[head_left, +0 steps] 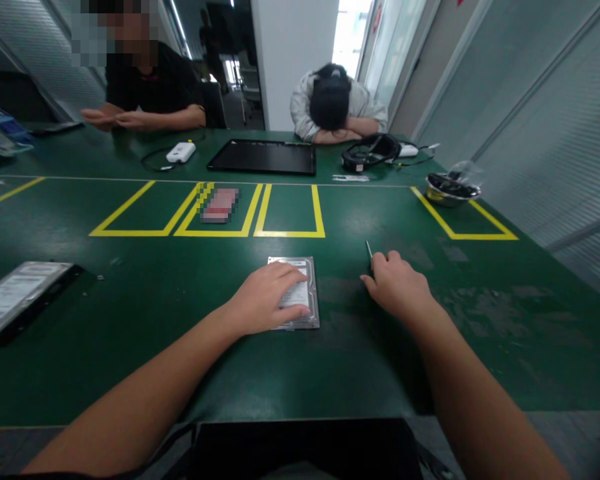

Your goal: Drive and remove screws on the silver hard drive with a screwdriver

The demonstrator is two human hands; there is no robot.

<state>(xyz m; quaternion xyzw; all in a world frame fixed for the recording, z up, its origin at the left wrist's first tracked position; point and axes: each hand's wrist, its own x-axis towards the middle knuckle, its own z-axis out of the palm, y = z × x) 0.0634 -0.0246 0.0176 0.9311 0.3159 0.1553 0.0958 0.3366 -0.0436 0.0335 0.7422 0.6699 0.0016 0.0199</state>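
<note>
A silver hard drive with a white label lies flat on the green table in front of me. My left hand rests across its top, thumb and fingers apart, covering much of the label. To the right of the drive, my right hand is low over the table with its fingers closed around a slim screwdriver. Only the thin metal shaft shows, pointing away from me; the handle is hidden in the hand.
Another hard drive lies at the left, small dark bits beside it. Yellow tape marks the table. Further back are a pinkish-red item, a black panel, coiled cables and a metal bowl. Two people sit opposite.
</note>
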